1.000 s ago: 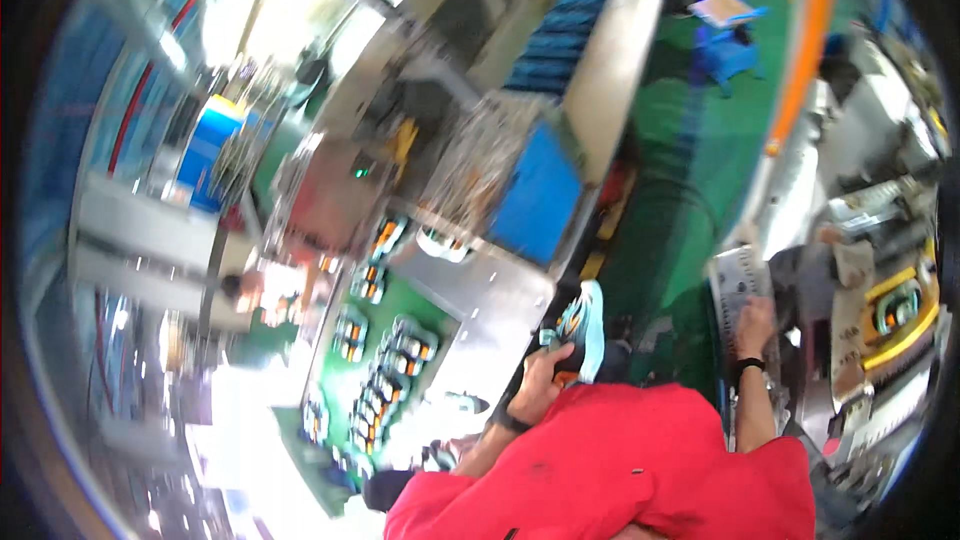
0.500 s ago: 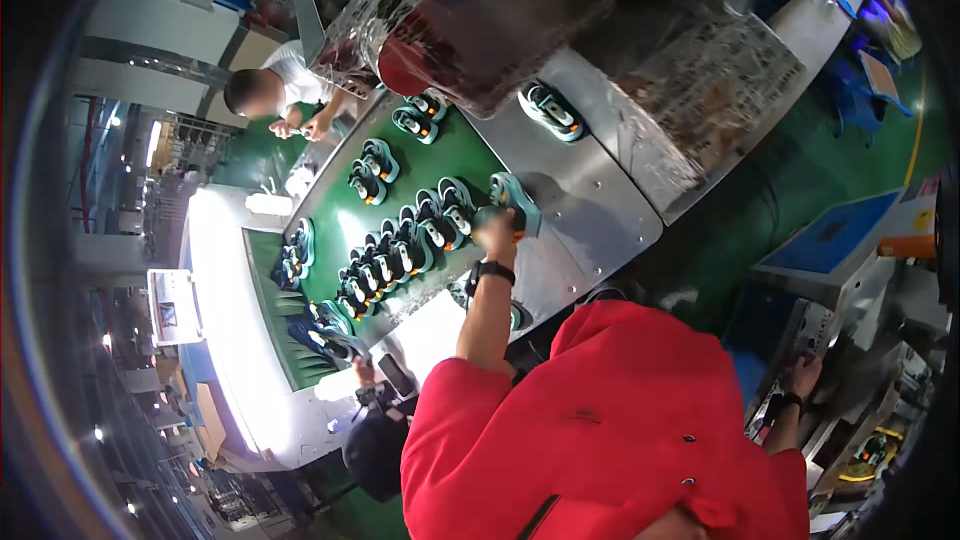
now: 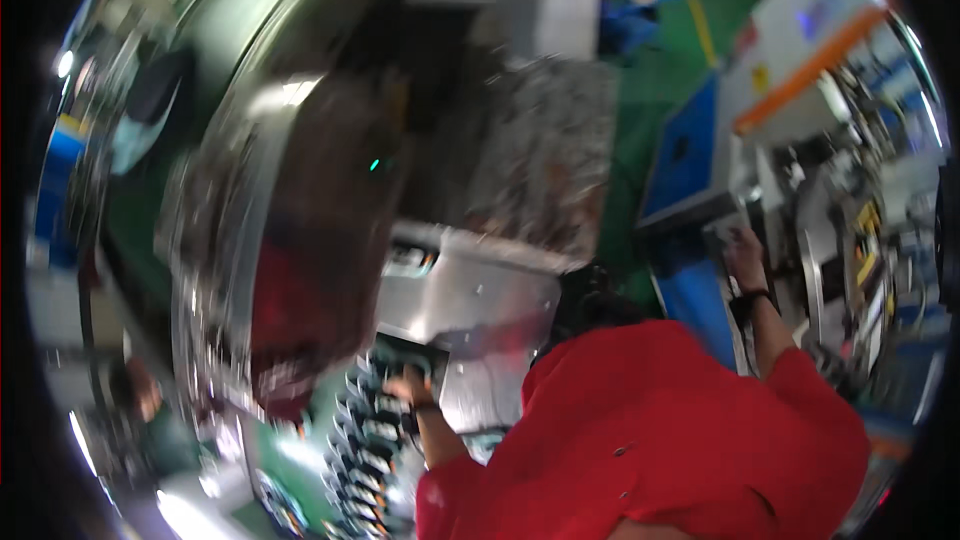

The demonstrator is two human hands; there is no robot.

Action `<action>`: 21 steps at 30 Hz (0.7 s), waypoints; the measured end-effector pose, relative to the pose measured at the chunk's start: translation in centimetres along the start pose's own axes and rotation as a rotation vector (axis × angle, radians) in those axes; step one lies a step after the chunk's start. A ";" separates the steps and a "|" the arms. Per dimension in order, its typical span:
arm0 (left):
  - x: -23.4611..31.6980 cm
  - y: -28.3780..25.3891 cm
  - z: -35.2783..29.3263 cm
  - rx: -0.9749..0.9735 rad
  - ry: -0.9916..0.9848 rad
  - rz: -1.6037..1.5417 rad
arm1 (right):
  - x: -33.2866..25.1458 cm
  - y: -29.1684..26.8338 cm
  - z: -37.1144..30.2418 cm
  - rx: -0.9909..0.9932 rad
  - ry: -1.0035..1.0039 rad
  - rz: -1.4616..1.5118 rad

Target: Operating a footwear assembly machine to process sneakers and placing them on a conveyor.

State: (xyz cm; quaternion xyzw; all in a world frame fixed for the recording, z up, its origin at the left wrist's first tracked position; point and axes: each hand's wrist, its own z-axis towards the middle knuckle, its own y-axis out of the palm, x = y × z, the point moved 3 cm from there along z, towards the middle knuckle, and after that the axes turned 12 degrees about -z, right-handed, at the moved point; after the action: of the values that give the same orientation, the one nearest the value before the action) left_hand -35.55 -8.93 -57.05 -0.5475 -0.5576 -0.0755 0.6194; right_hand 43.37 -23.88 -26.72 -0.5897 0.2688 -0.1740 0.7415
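My left hand (image 3: 408,387), smeared by motion, is at the upper end of a row of dark sneakers (image 3: 352,460) with pale soles on the green conveyor belt. Dark shapes lie around its fingers, and I cannot make out whether it grips a shoe. Over on the right, my right hand (image 3: 745,258) reaches to the edge of a grey machine beside a blue panel (image 3: 687,155); its fingers are too blurred to read. Another sneaker (image 3: 410,258) sits on the metal table (image 3: 485,290), partly hidden by the machine housing.
A large plastic-wrapped machine (image 3: 320,230) stands over the belt to the left. Another wrapped block (image 3: 550,155) rises behind the metal table. At the right are an orange-edged white cabinet (image 3: 790,15) and racks of parts. A blurred person (image 3: 143,390) is at the far left.
The view has swung to the right, so the belt and shoes now appear lower left. My left hand held a sneaker at the belt's end earlier; now it is blurred beside the row.
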 end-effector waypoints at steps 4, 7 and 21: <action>16.9 -0.6 -8.7 0.145 0.273 -0.360 | -2.7 0.8 1.9 0.063 0.091 0.200; 33.4 -0.4 -19.2 -0.344 0.196 -0.674 | -5.0 2.5 4.8 0.025 0.105 0.342; 64.1 10.0 -33.8 -0.456 0.723 -0.085 | 9.9 20.9 39.2 -0.006 0.179 0.393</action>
State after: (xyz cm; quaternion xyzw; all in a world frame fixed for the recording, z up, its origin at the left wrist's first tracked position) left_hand 15.54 2.35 -5.91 -0.5853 -0.2957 -0.4090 0.6345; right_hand 73.70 6.11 -42.59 -0.5102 0.4437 -0.0768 0.7328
